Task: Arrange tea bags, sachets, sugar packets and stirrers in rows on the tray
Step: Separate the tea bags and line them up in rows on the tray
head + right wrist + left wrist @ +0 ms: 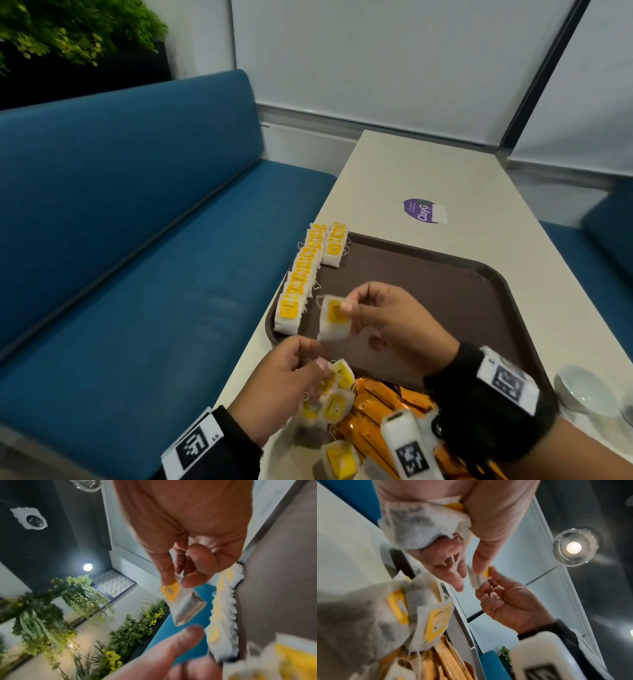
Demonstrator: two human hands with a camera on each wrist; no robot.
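A brown tray [445, 274] lies on the beige table. Two rows of yellow-tagged tea bags [303, 274] stand along its left edge, the second row [335, 246] short and at the far end. My right hand [349, 308] pinches one tea bag [334, 317] between thumb and forefinger above the tray's near left part; the pinch [175, 580] and that bag [185, 601] show in the right wrist view. Just below it, my left hand [315, 363] grips a bunch of tea bags [337, 390], one crumpled in the palm [423, 524], others dangling [426, 612]. Whether the left thumb [481, 559] touches the pinched bag [479, 577] is unclear.
Orange sachets [387, 404] are heaped near the tray's front edge, with more loose tea bags [340, 460] in front. A white bowl [585, 390] stands at the right. A purple sticker [421, 209] is beyond the tray. A blue bench [137, 240] runs along the table's left side.
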